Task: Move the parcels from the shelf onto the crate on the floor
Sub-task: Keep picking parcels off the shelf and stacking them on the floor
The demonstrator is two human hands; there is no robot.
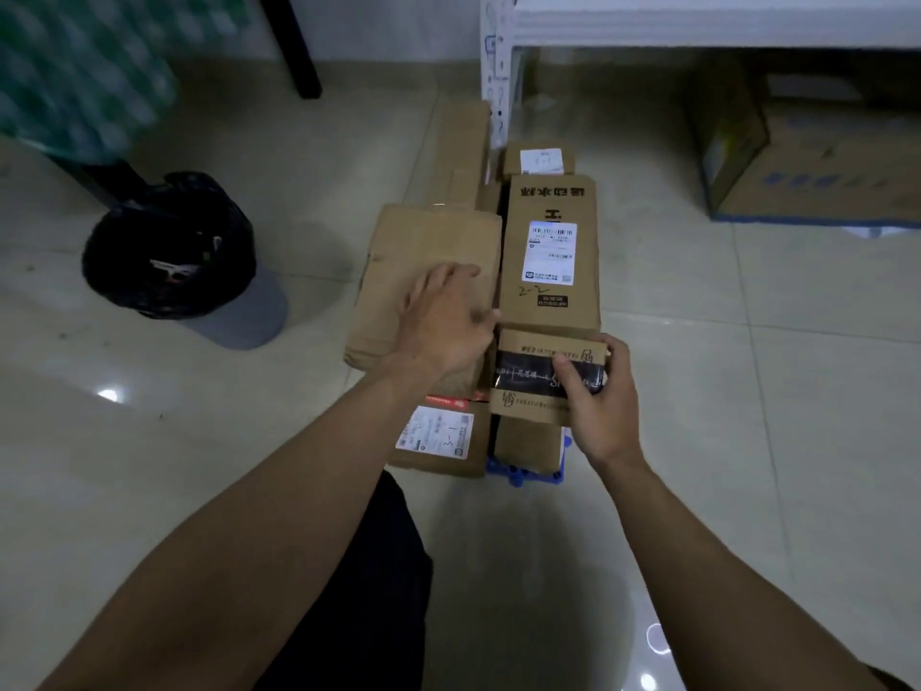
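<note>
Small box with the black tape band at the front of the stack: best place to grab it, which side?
Its right end, from above and the right. The small box lies flat; that end is open, while the plain parcel crowds its left and the labelled parcel lies just beyond.

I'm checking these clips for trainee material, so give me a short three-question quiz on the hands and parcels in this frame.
1. Short answer: what colour is the crate?
2. True or false: the right hand grips the small black-taped box.
3. Pick one: the left hand rests flat on A) the crate, B) the small black-taped box, C) the plain brown parcel.

Key: 1 blue; 2 true; 3 C.
</note>
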